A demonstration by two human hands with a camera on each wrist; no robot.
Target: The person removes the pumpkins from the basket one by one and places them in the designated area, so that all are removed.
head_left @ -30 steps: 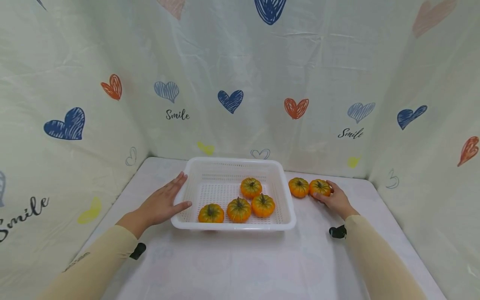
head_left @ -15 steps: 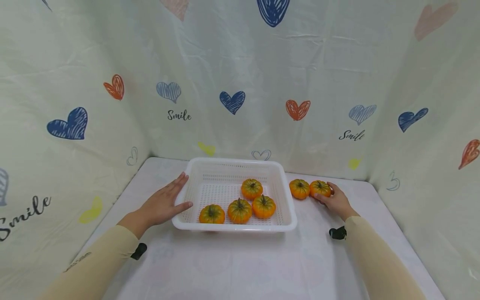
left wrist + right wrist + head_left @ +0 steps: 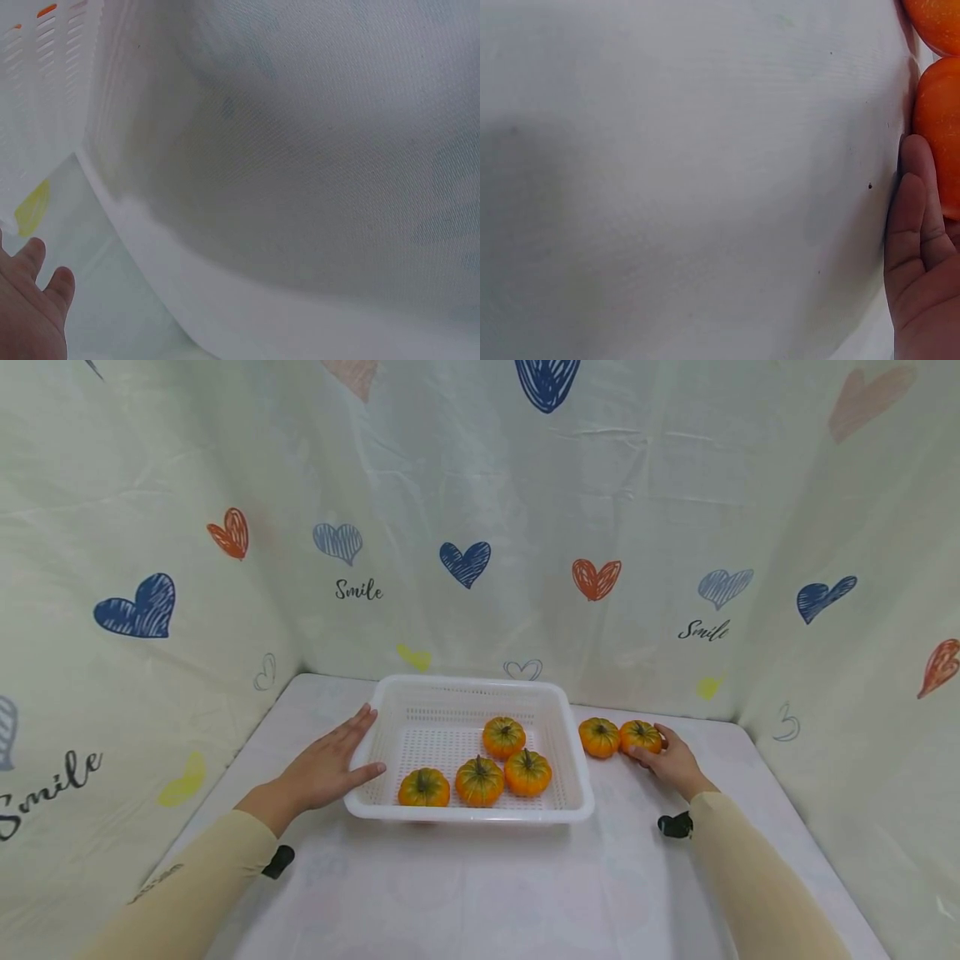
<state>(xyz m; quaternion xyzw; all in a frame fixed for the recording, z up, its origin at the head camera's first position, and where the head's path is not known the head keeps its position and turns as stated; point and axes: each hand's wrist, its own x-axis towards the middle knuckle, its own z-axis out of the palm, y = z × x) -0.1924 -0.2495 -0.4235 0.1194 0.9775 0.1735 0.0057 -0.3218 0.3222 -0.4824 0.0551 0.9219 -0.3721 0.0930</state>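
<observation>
A white plastic basket (image 3: 480, 816) with slotted walls stands on the table, holding several small orange pumpkins with green-streaked tops, one of them a pumpkin (image 3: 504, 738) toward the back. My left hand (image 3: 318, 772) rests at the basket's left side, fingers straight and thumb over the rim; its fingers (image 3: 60, 289) show beside the slotted wall in the left wrist view. To the right of the basket sit two more pumpkins side by side. My right hand (image 3: 675, 764) holds the outer pumpkin (image 3: 640, 735) between thumb and fingers, close against its neighbour pumpkin (image 3: 598, 737).
A pale cloth covers the table (image 3: 465, 893). Behind and on both sides hangs a light curtain (image 3: 525, 493) printed with hearts and "Smile". The table's back edge runs just behind the basket and the two outer pumpkins. A dark wrist camera (image 3: 675, 825) sits by the right cuff.
The head view has shifted very slightly since a second ago. Both hands, the basket and the pumpkins keep their places.
</observation>
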